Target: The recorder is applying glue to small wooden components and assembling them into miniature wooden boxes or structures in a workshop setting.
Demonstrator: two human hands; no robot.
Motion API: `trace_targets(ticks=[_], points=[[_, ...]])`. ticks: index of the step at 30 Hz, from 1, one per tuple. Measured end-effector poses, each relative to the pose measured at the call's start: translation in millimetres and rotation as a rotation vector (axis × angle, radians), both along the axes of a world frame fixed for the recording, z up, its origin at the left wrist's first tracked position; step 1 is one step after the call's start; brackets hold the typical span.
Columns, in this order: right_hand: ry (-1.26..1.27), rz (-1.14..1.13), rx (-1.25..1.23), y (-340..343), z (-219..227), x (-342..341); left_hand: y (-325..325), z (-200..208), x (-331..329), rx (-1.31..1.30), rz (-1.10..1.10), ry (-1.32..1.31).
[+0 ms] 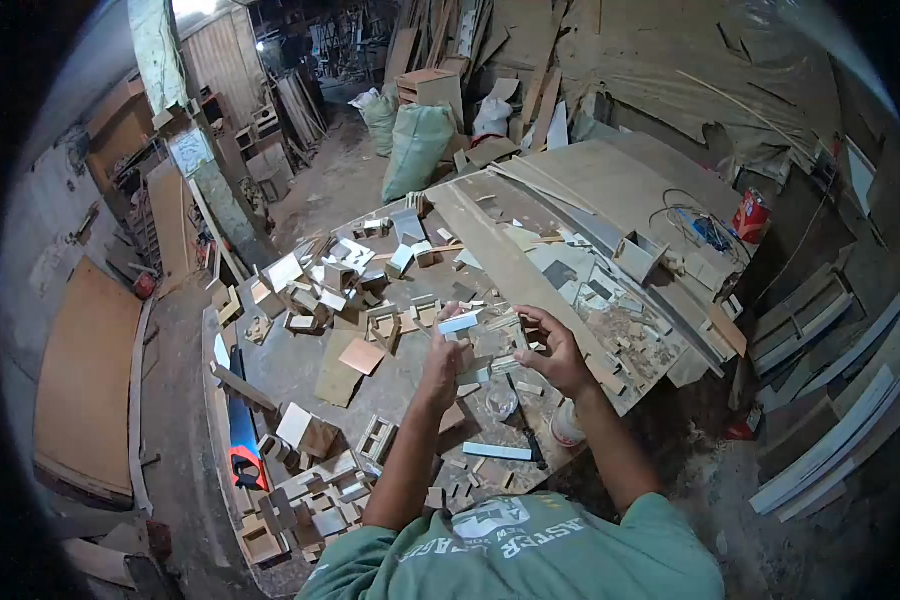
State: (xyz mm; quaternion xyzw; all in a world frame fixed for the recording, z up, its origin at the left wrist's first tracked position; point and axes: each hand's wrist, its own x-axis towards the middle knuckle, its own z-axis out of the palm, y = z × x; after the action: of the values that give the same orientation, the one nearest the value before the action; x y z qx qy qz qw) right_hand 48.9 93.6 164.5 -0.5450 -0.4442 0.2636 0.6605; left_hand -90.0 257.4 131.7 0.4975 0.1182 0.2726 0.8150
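Over the worktable [315,365], my left hand [446,368] is closed around a small wooden block [460,323] with a pale, bluish-white face. My right hand [558,358] is at about the same height, its thumb and fingers pinching a small pale wooden piece [519,338]. Whether the two pieces touch is unclear against the clutter behind them. Just below the hands are a clear plastic cup [501,402] and a white tub [567,424]. A pale strip [497,452] lies close to my body.
Small wooden boxes [305,430] and offcuts crowd the table's left side. A handsaw [243,425] with a red and blue handle lies along the left edge. A long board [500,250] crosses the table. Farther right are a red can [751,215] and cable; sacks [419,150] stand behind.
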Motion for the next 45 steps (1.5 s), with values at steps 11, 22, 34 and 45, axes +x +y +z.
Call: trace_targets(ticks=[11, 22, 34, 45], points=[[-0.013, 0.004, -0.075, -6.4, -1.4, -3.0, 1.3, -0.3, -5.5, -0.125, -0.079, -0.009], [-0.278, -0.076, -0.07, -20.0, 11.9, 9.5, 11.8, -35.2, -5.7, -0.413, -0.197, 0.02], [-0.073, -0.092, 0.066, -20.0, -6.6, 6.0, 4.9, -59.5, -17.5, -0.399, -0.158, -0.001], [-0.009, -0.042, -0.003, -11.4, -26.2, -10.6, -13.8, -60.0, -19.4, -0.805, -0.287, -0.06]])
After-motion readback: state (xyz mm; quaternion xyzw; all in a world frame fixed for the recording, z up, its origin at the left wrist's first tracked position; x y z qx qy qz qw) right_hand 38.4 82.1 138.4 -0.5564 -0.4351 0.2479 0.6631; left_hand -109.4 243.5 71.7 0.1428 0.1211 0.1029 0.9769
